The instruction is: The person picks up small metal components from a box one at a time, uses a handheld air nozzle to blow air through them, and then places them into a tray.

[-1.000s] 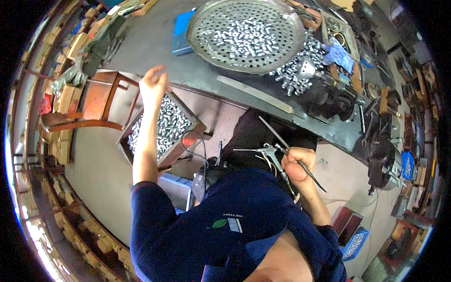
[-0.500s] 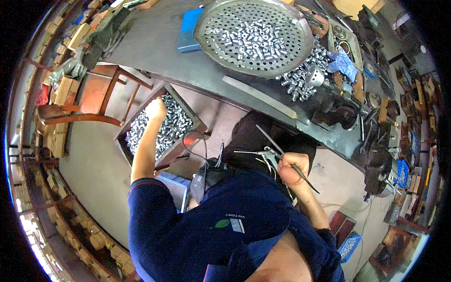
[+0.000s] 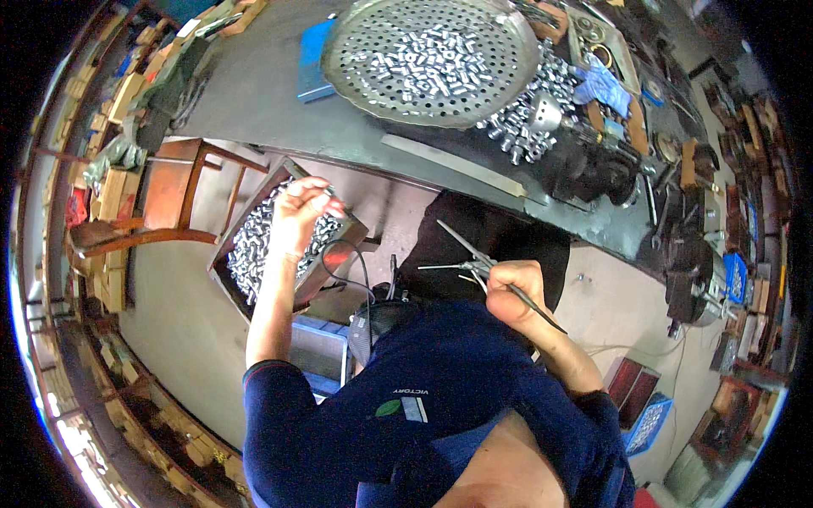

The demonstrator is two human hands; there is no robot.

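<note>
My left hand [image 3: 298, 212] is over a crate [image 3: 343, 254] heaped with small shiny metal parts [image 3: 254, 250]. Between its thumb and fingertips is one small metal part [image 3: 329, 193], partly hidden and blurred. In front of my body, my right hand [image 3: 515, 292] is closed round a long, thin, dark file-like rod [image 3: 540, 311], which slants from upper left to lower right. Beside that fist, thin silvery tool arms [image 3: 445, 267] point left; whether the hand grips them too is hidden.
On the dark workbench [image 3: 246, 106] lie a perforated round metal tray [image 3: 356, 97] of small parts, a flat metal bar [image 3: 453, 165] and a loose pile of parts [image 3: 517, 127]. A wooden chair [image 3: 174, 190] stands left of the crate. Blue bins [image 3: 650, 423] are on the floor.
My left hand has risen out of the parts and shifted right, its fingers now around a small piece. My right hand has moved slightly left with the rod. The whole view has shifted a little.
</note>
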